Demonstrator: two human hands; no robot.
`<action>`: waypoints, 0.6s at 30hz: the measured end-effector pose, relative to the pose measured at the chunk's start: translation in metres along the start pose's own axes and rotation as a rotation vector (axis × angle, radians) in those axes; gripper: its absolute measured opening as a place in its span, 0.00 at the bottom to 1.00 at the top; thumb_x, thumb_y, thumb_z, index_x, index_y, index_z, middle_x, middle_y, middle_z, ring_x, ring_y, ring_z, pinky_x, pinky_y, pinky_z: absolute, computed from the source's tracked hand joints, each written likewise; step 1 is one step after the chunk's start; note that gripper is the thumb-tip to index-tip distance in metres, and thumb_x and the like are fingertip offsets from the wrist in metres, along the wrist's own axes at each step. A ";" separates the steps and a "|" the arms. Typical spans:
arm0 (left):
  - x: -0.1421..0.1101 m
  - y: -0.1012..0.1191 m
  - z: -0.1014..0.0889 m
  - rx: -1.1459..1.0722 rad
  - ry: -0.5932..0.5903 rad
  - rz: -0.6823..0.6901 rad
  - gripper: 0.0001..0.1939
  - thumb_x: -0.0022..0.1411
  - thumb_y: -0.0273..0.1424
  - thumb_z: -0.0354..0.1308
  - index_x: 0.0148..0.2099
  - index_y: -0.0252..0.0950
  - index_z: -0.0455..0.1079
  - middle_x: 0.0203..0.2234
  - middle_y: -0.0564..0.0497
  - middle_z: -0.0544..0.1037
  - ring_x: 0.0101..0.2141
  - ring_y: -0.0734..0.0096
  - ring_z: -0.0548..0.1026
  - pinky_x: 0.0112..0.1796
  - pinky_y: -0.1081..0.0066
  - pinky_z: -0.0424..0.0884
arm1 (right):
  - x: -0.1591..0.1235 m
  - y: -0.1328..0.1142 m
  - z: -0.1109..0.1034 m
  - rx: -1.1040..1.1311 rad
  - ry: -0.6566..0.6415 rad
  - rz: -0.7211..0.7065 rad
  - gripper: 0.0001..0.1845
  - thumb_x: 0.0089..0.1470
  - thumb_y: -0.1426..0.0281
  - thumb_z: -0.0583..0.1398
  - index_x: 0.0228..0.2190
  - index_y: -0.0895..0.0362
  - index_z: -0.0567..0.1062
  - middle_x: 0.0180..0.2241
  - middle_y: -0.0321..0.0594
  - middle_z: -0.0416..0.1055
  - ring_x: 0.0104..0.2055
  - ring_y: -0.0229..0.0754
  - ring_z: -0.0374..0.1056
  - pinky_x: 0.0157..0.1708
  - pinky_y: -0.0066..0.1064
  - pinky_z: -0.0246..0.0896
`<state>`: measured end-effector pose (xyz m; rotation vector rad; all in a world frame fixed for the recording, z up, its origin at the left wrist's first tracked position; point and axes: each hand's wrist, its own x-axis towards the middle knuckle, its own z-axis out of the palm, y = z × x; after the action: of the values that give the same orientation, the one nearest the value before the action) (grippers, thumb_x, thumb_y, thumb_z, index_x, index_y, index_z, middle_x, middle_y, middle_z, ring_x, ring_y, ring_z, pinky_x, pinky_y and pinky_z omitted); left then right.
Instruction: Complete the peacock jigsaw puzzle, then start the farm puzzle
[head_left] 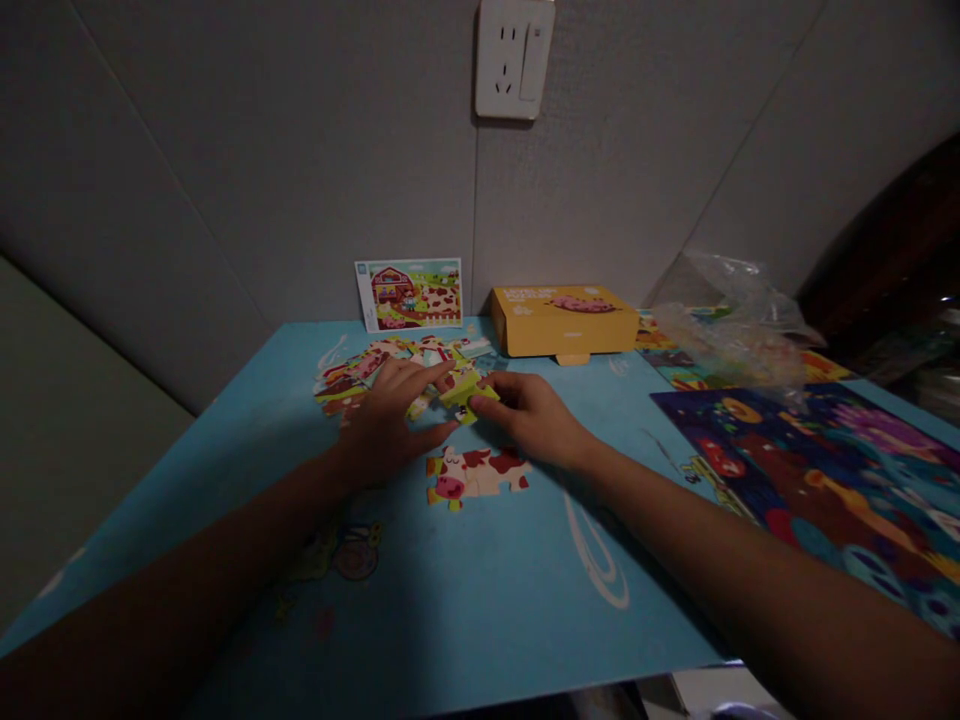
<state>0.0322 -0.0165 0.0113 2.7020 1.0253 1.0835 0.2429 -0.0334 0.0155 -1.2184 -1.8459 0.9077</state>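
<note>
A yellow-green jigsaw piece (474, 388) is pinched between the thumb and fingers of my right hand (536, 415), above the table. On the other side of it is my left hand (394, 415), thumb and forefinger spread apart, their tips close to the piece. Whether those tips touch it is hard to see. Just below the hands lies a joined section of puzzle (480, 475) showing a cow's head and brown-and-white body. Behind my left hand spreads a heap of loose puzzle pieces (345, 385), partly covered by that hand.
A farm picture card (412, 295) leans against the wall. Right of it sits a yellow box (570, 320) with its front flap out. Farther right are a crumpled clear plastic bag (742, 320) and a dark, colourful picture sheet (825, 490). The blue table's (450, 620) front edge is nearby.
</note>
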 end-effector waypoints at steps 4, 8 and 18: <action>-0.001 -0.002 0.002 -0.133 -0.066 0.042 0.22 0.60 0.34 0.60 0.56 0.39 0.67 0.40 0.49 0.77 0.44 0.62 0.70 0.47 0.59 0.67 | 0.007 0.008 -0.001 0.381 0.118 0.095 0.17 0.46 0.61 0.65 0.34 0.58 0.71 0.22 0.32 0.69 0.23 0.35 0.62 0.25 0.28 0.56; -0.003 -0.003 0.005 -0.235 -0.190 0.195 0.11 0.60 0.34 0.61 0.46 0.40 0.73 0.38 0.50 0.78 0.43 0.64 0.71 0.48 0.60 0.65 | 0.010 0.007 -0.011 0.353 0.204 0.125 0.22 0.40 0.58 0.68 0.34 0.59 0.72 0.19 0.31 0.67 0.21 0.34 0.60 0.23 0.27 0.54; -0.009 0.002 0.000 -0.313 -0.433 0.260 0.26 0.48 0.46 0.70 0.49 0.44 0.74 0.46 0.48 0.73 0.48 0.59 0.67 0.51 0.59 0.61 | 0.009 0.018 -0.014 0.161 0.000 0.072 0.16 0.46 0.63 0.64 0.34 0.62 0.77 0.25 0.37 0.70 0.25 0.36 0.61 0.26 0.28 0.54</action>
<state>0.0287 -0.0230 0.0064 2.6733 0.4092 0.5733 0.2596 -0.0175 0.0087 -1.1906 -1.7024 1.0740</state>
